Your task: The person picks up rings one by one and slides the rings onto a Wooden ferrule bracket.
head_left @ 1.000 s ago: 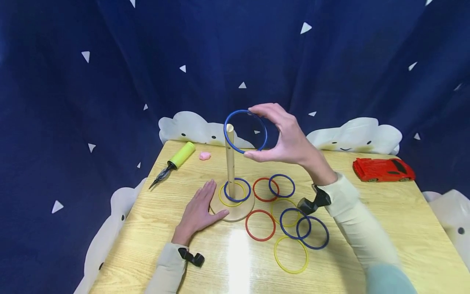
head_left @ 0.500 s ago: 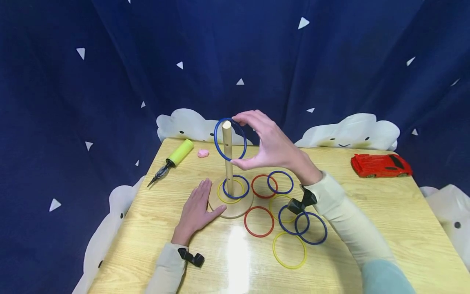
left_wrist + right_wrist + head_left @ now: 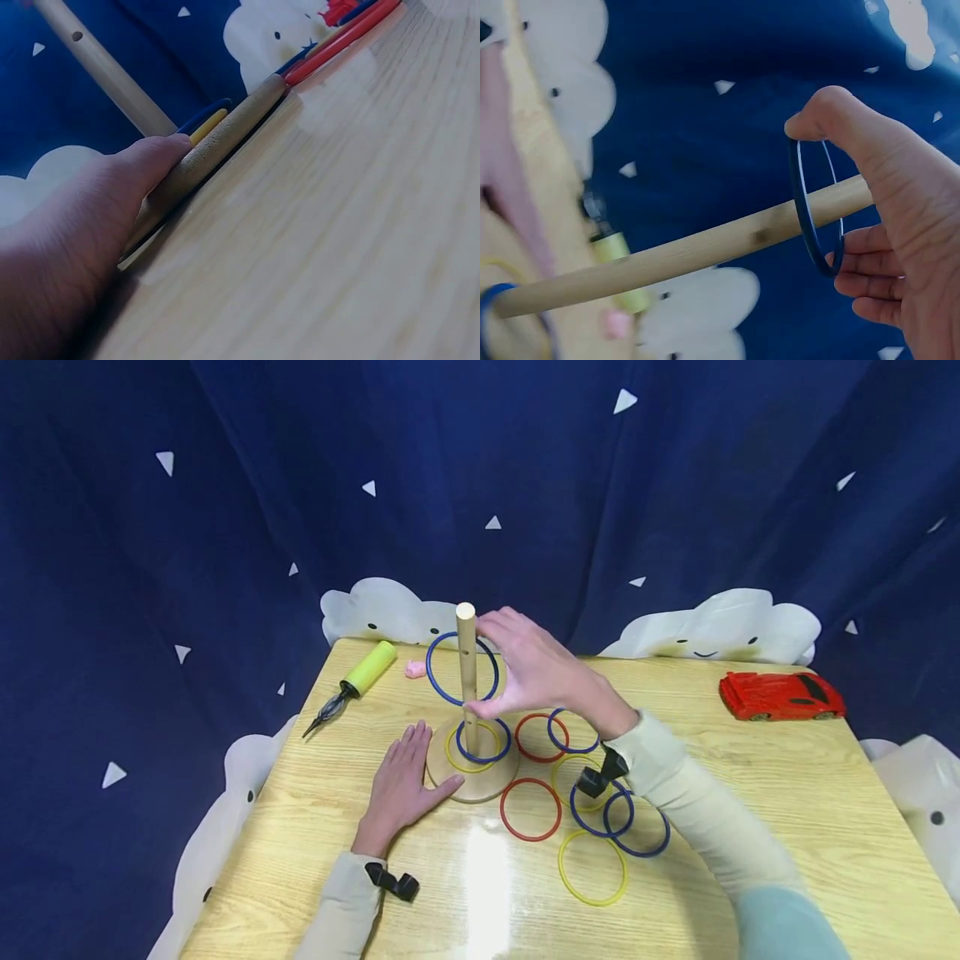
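Note:
In the head view my right hand [image 3: 528,668] pinches a blue ring [image 3: 428,662] between thumb and fingers. A wooden peg [image 3: 705,251] passes through this ring in the right wrist view, the ring held part way down the upper peg. The peg rises from a round wooden base [image 3: 487,788]. Around its foot lie another blue ring [image 3: 483,762] and a yellow ring [image 3: 447,745]. My left hand [image 3: 401,785] lies flat with fingers straight at the left of the base, its thumb [image 3: 161,154] touching the rim in the left wrist view.
Right of the base lie several loose rings, among them a red ring [image 3: 531,840], a yellow ring [image 3: 592,905] and a blue ring [image 3: 641,855]. A red toy car [image 3: 783,696] stands far right. Back left are a yellow-green hand pump [image 3: 367,670] and a small pink object [image 3: 415,669].
My right hand has moved left and down with the blue ring, from right of the peg's top to around the peg below its tip. The left hand has stayed in place.

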Tool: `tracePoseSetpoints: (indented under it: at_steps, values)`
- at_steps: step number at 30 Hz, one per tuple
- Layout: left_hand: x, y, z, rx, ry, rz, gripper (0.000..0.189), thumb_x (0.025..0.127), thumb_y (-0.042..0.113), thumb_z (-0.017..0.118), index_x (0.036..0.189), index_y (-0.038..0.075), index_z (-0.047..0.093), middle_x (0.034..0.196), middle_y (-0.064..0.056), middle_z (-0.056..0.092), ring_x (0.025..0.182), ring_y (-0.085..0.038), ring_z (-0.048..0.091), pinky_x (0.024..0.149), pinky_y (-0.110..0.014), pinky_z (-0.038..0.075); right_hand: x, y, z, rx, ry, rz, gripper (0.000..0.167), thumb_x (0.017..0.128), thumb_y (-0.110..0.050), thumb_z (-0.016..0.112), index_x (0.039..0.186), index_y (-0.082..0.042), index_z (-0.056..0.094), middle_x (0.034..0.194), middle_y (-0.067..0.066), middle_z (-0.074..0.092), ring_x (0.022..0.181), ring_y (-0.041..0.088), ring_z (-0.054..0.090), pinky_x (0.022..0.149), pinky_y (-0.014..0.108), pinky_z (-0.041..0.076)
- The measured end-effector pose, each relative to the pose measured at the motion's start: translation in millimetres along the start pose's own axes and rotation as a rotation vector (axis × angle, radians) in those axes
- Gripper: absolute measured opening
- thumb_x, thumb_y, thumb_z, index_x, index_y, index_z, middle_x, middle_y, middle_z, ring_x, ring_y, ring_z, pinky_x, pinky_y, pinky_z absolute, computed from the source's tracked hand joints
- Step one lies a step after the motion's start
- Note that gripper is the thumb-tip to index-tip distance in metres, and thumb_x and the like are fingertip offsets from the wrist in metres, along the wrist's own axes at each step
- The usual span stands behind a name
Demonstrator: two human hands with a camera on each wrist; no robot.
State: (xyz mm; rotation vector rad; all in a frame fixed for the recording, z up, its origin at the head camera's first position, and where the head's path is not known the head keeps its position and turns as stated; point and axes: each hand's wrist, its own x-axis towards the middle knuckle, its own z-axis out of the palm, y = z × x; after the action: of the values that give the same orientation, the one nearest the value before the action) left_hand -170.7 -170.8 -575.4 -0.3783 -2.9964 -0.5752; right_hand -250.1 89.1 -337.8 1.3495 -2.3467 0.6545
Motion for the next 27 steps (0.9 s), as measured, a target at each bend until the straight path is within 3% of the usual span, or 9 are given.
tracePoseSetpoints:
  at_steps: [5,10,14,23,27]
  values:
    - [0.9,1.3,-0.3,0.029,0.009,-0.004,0.11,0.09,0.085,0.048,0.166,0.009,0.026,0.173,-0.009,0.021,0.161,-0.027,0.015,0.131,-0.048,0.015,-23.8,9.5,39.2,-0.024,-0.122,0.062,0.083,0.066,-0.06,0.082,0.122,-0.002,0.065,0.116,0.009,0.068,0.111,0.027,0.06,0.104,0.041,0.049]
    - [1.7,1.8,0.2,0.041,0.01,-0.02,0.109,0.091,0.085,0.045,0.167,0.01,0.024,0.174,-0.008,0.019,0.162,-0.026,0.012,0.131,-0.048,0.014,-50.8,16.2,78.2,-0.039,-0.204,0.126,0.078,0.064,-0.064,0.081,0.115,-0.007,0.067,0.11,0.005,0.067,0.101,0.022,0.058,0.09,0.038,0.052]
    - [2.5,0.2,2.3,0.053,0.012,-0.018,0.11,0.091,0.085,0.043,0.167,0.009,0.021,0.174,-0.008,0.018,0.162,-0.024,0.011,0.131,-0.047,0.013,-69.6,21.3,103.2,-0.069,-0.239,0.132,0.082,0.065,-0.067,0.078,0.119,-0.005,0.067,0.112,0.007,0.068,0.102,0.022,0.058,0.09,0.038,0.052]
    - [2.6,-3.7,3.2,0.052,0.022,0.04,0.107,0.092,0.083,0.045,0.168,0.012,0.019,0.175,-0.004,0.018,0.162,-0.024,0.013,0.13,-0.048,0.016,-95.7,29.1,142.1,-0.171,-0.286,0.118,0.098,0.064,-0.075,0.073,0.128,0.0,0.065,0.117,0.01,0.067,0.109,0.026,0.057,0.094,0.04,0.051]
    - [0.3,-4.0,0.7,0.019,0.01,0.098,0.108,0.092,0.081,0.049,0.169,0.012,0.017,0.175,-0.002,0.017,0.162,-0.022,0.013,0.13,-0.047,0.016,-100.4,32.0,150.6,-0.199,-0.294,0.115,0.1,0.065,-0.076,0.071,0.13,-0.001,0.063,0.121,0.011,0.064,0.114,0.027,0.055,0.099,0.041,0.048]
